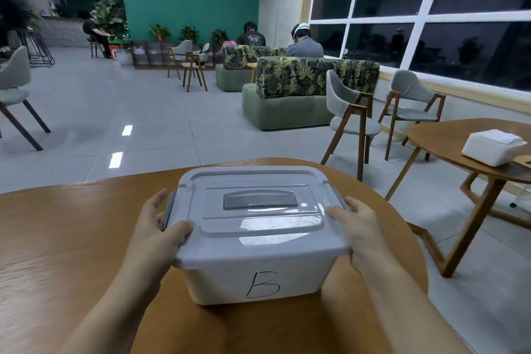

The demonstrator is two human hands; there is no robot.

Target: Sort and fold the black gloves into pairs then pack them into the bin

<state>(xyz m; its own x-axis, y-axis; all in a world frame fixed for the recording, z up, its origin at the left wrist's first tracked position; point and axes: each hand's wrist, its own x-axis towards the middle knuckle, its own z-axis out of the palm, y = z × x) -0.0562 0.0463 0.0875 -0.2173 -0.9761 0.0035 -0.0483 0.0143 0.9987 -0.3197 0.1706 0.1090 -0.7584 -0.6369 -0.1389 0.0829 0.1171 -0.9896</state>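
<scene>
The bin (253,276) sat on the round wooden tabletop (71,227), its long axis running left to right and its front wall, marked with a handwritten "B", facing the person. It was white and translucent, with a grey lid (255,210) closed over it and a dark handle flat in the middle. The left hand (156,227) and right hand (357,230) gripped the lid's two ends, thumbs on top, fingers curled over the side latches.

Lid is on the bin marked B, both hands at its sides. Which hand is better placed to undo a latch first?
Neither clearly. The left hand and right hand each grip the bin at its lid, each beside a grey side latch. Probably both together.
</scene>
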